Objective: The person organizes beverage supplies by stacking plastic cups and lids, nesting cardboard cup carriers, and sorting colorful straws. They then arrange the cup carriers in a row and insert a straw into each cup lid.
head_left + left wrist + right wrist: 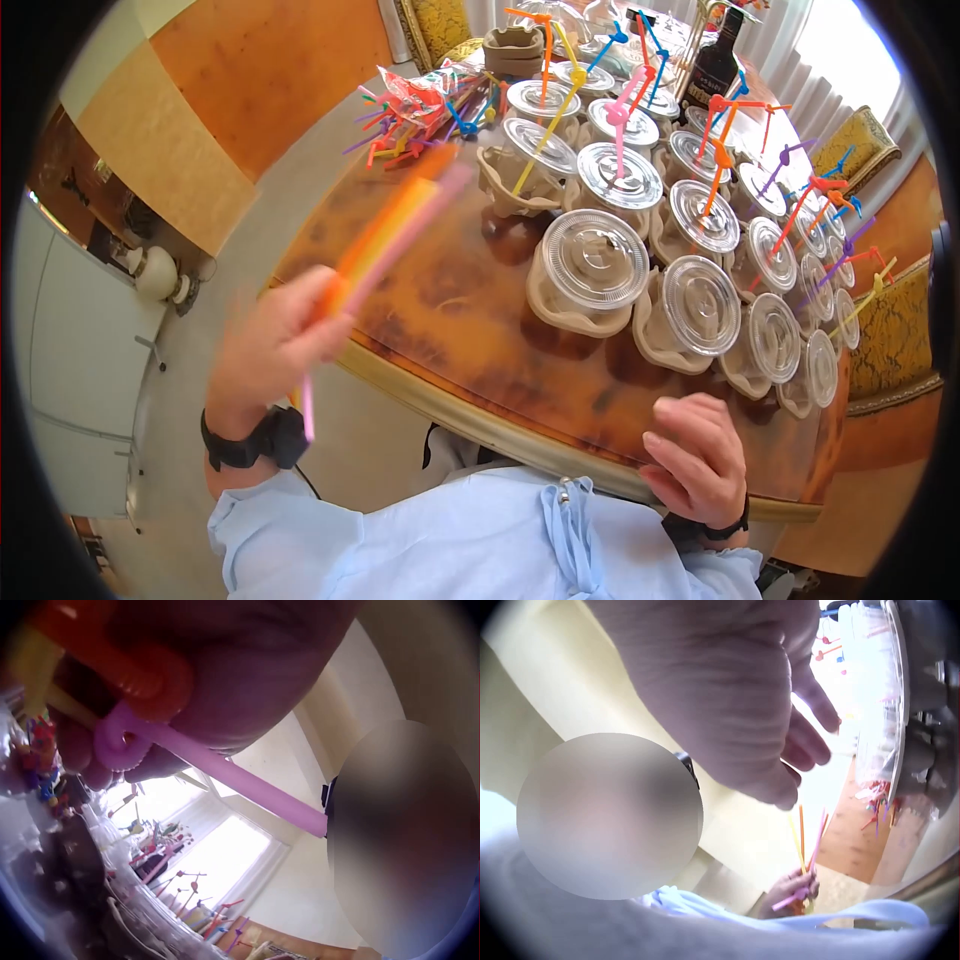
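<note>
My left hand (270, 350) grips a small bunch of knotted drinking straws in the head view, blurred there. In the left wrist view, the bunch shows as a pink straw (240, 784) with a looped knot, an orange straw (161, 682) and a yellow straw (37, 671). Their long ends point up over the table's left edge, and the pink one's short end sticks out below the hand. Near the table's front edge, my right hand (700, 455) holds nothing, its fingers loosely bent. A lidded cup (700, 305) in a cardboard carrier (655, 345) stands beyond it.
Rows of lidded cups in carriers cover the table's (420, 330) right side, many with knotted straws in their lids. At the back left lies an opened plastic bag (420, 95) of straws. Stacked carriers (513, 50) and a dark bottle (715, 65) stand farther back.
</note>
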A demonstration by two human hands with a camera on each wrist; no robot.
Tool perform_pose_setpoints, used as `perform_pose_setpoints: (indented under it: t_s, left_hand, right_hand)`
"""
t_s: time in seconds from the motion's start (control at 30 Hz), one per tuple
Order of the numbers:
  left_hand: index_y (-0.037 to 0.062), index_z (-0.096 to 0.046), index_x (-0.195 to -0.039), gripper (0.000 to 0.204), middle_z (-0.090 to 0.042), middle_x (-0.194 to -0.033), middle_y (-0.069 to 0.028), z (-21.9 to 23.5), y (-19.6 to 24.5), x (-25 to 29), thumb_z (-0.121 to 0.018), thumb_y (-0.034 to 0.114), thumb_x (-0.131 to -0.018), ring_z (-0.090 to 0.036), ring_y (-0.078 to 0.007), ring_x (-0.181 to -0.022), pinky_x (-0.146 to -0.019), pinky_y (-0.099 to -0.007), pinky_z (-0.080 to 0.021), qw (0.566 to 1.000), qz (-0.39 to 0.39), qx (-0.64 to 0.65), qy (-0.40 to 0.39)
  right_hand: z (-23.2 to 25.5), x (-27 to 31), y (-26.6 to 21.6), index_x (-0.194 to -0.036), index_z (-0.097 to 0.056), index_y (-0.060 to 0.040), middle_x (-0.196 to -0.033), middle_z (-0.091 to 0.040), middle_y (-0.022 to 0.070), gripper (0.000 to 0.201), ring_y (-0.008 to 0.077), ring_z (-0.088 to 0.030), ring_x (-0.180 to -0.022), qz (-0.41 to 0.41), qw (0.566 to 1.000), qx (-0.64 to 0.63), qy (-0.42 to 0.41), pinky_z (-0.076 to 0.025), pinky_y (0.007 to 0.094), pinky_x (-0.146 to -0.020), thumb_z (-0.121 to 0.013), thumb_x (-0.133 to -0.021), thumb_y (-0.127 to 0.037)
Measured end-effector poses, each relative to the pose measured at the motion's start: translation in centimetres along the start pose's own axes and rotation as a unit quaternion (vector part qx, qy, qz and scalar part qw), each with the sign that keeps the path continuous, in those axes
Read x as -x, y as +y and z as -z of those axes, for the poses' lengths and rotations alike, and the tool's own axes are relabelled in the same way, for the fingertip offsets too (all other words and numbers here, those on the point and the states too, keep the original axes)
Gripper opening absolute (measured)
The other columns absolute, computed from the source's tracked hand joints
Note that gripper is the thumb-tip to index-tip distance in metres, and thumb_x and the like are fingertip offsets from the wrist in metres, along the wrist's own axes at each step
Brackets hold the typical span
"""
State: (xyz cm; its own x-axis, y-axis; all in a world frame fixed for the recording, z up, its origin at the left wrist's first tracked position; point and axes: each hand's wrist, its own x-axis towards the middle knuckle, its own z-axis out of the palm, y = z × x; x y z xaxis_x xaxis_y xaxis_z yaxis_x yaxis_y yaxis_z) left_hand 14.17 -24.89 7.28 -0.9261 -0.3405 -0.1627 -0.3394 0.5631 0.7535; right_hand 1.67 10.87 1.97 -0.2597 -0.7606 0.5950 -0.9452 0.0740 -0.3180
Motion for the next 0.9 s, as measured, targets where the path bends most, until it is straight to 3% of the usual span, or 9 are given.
perform_pose_setpoints:
  t_s: [0.1, 0.2, 0.27, 0.37, 0.47, 0.53, 0.63, 0.83, 0.9]
  left_hand:
    - [0.0033, -0.055, -0.095, 0.015, -0.055, -0.068, -0.0022, -3.3, 3.8, -2.0, -0.055, 0.016, -0.089, -0.055, -0.0095, -0.063, -0.055, -0.025, -0.044, 0.956, -0.089, 0.021, -0.279]
    - [0.0053, -0.054, -0.106, 0.021, -0.058, -0.072, -0.0047, -7.7, 7.7, -3.6, -0.051, 0.022, -0.093, -0.058, -0.013, -0.064, -0.058, -0.0278, -0.047, 0.85, -0.073, 0.017, -0.521]
    - [0.003, -0.052, -0.103, 0.024, -0.057, -0.071, -0.0035, -11.0, 8.0, -3.7, -0.046, 0.026, -0.097, -0.055, -0.0116, -0.063, -0.058, -0.026, -0.047, 0.76, -0.121, 0.127, -0.625]
    - [0.0029, -0.055, -0.094, 0.023, -0.056, -0.07, -0.0035, -12.2, 8.2, -4.2, -0.048, 0.024, -0.096, -0.055, -0.0111, -0.065, -0.059, -0.0258, -0.047, 0.731, -0.097, 0.15, -0.659]
    - [0.0028, -0.056, -0.085, 0.022, -0.056, -0.068, -0.0023, -9.3, 8.1, -5.1, -0.05, 0.022, -0.094, -0.055, -0.0108, -0.063, -0.059, -0.0262, -0.047, 0.848, -0.296, -0.002, -0.44]
    - [0.0058, -0.055, -0.08, 0.022, -0.053, -0.065, 0.0008, -8.4, 5.9, -8.6, -0.056, 0.025, -0.092, -0.051, -0.0075, -0.056, -0.052, -0.0225, -0.043, 0.952, -0.215, 0.122, -0.182]
    - [0.0036, -0.051, -0.078, 0.043, -0.056, -0.064, -0.0022, -6.9, 1.2, -16.8, -0.067, 0.043, -0.083, -0.049, -0.0048, -0.054, -0.048, -0.0222, -0.043, 0.969, -0.137, 0.177, 0.108]
    - [0.0001, -0.044, -0.093, 0.057, -0.058, -0.073, -0.0078, -9.4, 0.0, -20.1, -0.077, 0.042, -0.073, -0.053, -0.009, -0.05, -0.041, -0.0239, -0.043, 0.986, -0.068, 0.086, 0.124]
    - [0.0006, -0.043, -0.1, 0.048, -0.059, -0.08, -0.0106, -9.3, 0.0, -20.3, -0.074, 0.029, -0.077, -0.059, -0.0137, -0.055, -0.045, -0.0252, -0.048, 0.98, -0.011, 0.185, 0.071]
  right_hand:
    - [-0.7, -1.7, -1.4, -0.098, -0.065, -0.0042, -0.11, -0.059, 0.0117, 0.031, 0.0222, -0.061, -0.089, 0.149, 0.953, 0.239, 0.115, -0.046, 0.0448, -0.082, -0.071, -0.069, -0.013]
    - [-1.3, -2.8, -3.0, -0.103, -0.064, -0.0066, -0.097, -0.059, 0.01, 0.031, 0.0236, -0.06, -0.087, 0.131, 0.925, 0.356, 0.038, -0.041, 0.0491, -0.089, -0.069, -0.074, -0.017]
    - [-1.4, -3.4, -3.0, -0.104, -0.063, -0.0055, -0.082, -0.056, 0.0063, 0.03, 0.0208, -0.059, -0.078, 0.088, 0.916, 0.39, -0.005, -0.041, 0.0471, -0.089, -0.063, -0.076, -0.016]
    - [-0.9, -3.0, -3.5, -0.096, -0.061, -0.0018, -0.06, -0.043, 0.0011, 0.022, 0.015, -0.048, -0.055, 0.006, 0.935, 0.351, -0.059, -0.044, 0.0354, -0.068, -0.058, -0.075, -0.01]
    - [-0.9, -1.5, -2.2, -0.085, -0.056, -0.0025, -0.057, -0.039, 0.0011, 0.013, 0.0148, -0.044, -0.05, -0.035, 0.955, 0.29, -0.051, -0.032, 0.0312, -0.049, -0.062, -0.076, -0.01]
    - [-0.3, -0.4, -1.7, -0.085, -0.055, -0.0026, -0.056, -0.039, 0.0015, 0.016, 0.0161, -0.044, -0.049, -0.088, 0.963, 0.252, -0.04, -0.032, 0.0319, -0.049, -0.065, -0.076, -0.011]
    - [0.2, 0.7, -1.6, -0.085, -0.056, -0.0025, -0.06, -0.048, 0.0039, 0.019, 0.0209, -0.048, -0.052, -0.15, 0.967, 0.205, -0.019, -0.036, 0.0332, -0.051, -0.068, -0.072, -0.01]
    - [0.7, 2.6, -1.7, -0.087, -0.06, -0.0024, -0.068, -0.062, 0.0069, 0.021, 0.0249, -0.059, -0.061, -0.207, 0.965, 0.163, 0.014, -0.044, 0.0342, -0.056, -0.068, -0.068, -0.007]
    - [0.8, 3.1, -1.7, -0.087, -0.06, -0.0025, -0.07, -0.063, 0.0077, 0.02, 0.0246, -0.059, -0.061, -0.22, 0.963, 0.152, 0.029, -0.044, 0.0344, -0.056, -0.067, -0.069, -0.007]
